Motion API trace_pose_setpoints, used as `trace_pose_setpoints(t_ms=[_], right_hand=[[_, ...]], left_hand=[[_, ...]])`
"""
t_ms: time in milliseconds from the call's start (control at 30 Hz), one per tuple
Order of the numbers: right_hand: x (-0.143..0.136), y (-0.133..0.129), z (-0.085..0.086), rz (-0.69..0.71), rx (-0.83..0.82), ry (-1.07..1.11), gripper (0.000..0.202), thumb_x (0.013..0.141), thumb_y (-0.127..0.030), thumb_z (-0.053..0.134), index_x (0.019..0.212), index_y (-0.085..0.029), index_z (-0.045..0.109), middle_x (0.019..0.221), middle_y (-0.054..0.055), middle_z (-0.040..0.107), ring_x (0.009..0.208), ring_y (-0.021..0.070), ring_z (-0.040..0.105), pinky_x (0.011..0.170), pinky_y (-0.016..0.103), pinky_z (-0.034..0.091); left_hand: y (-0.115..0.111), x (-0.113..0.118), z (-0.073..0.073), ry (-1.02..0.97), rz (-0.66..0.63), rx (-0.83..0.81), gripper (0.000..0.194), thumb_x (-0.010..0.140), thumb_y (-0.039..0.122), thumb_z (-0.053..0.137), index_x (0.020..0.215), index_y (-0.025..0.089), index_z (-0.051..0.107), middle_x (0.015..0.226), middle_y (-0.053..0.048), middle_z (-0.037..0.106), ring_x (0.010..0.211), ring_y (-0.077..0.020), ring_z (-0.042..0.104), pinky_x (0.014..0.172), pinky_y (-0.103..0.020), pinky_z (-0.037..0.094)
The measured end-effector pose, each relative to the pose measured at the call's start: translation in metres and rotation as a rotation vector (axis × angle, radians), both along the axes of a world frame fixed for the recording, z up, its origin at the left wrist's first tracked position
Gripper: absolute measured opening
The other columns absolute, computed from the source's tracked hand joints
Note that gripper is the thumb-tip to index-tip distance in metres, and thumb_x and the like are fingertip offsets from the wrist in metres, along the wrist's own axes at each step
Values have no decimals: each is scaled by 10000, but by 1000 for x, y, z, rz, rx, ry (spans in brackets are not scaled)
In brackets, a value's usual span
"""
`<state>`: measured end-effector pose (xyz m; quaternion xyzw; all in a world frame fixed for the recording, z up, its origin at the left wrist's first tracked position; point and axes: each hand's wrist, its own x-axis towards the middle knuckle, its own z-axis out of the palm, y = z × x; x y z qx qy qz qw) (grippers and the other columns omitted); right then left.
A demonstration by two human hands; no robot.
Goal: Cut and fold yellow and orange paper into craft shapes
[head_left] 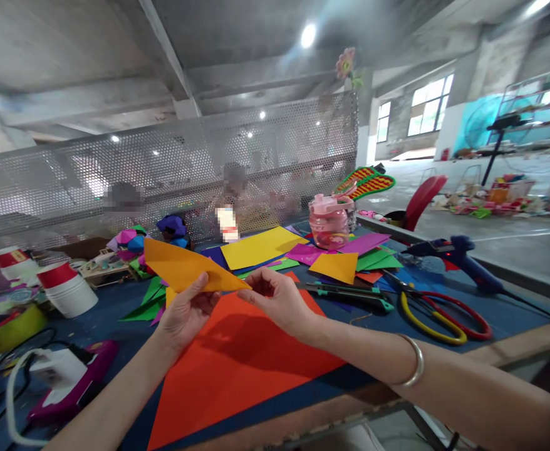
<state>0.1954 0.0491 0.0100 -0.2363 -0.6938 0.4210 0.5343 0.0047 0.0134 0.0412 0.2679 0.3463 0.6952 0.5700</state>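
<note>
A folded orange-yellow paper (176, 266) is held up above a large red sheet (237, 357) lying on the blue tabletop. My left hand (188, 313) grips its lower edge, thumb on the near face. At the paper's pointed right end, the fingers of my right hand (279, 300) pinch the tip; a silver bangle (416, 360) is on that wrist. Just right of my right hand lies a green and black utility knife (350, 294). Beyond the hands are a yellow sheet (260, 249) and a smaller orange piece (335, 267).
Red and yellow scissors (437, 316) and a blue glue gun (472, 266) lie right. A pink bottle (329, 222) stands behind. Paper cups (66, 289) and a purple power strip (75, 388) are left. A perforated metal screen (171, 163) rises behind the table.
</note>
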Motion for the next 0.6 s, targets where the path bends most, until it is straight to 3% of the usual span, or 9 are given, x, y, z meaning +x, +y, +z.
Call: trace_pose_setpoints(t_ms=[200, 367, 600], right_hand=[[-3, -3, -2, 99, -57, 79, 428, 765, -590, 791, 810, -200, 623, 748, -6, 640, 654, 121, 546, 610, 269, 454], [-3, -12, 0, 181, -67, 137, 436, 766, -603, 794, 852, -202, 645, 774, -3, 638, 654, 116, 539, 589, 260, 450], [0, -16, 3, 233, -29, 189, 400, 801, -587, 780, 813, -209, 650, 703, -15, 614, 626, 117, 529, 574, 264, 466]], left_hand=[[2, -10, -4, 1, -21, 42, 116, 874, 98, 753, 802, 179, 713, 774, -13, 772, 639, -142, 735, 590, -203, 620], [0, -18, -7, 40, -86, 66, 104, 832, 119, 797, 777, 181, 734, 774, -26, 776, 656, -162, 745, 644, -237, 640], [-2, -21, -5, 99, -178, 119, 267, 531, 160, 980, 668, 199, 754, 765, -23, 780, 764, -206, 765, 673, -233, 650]])
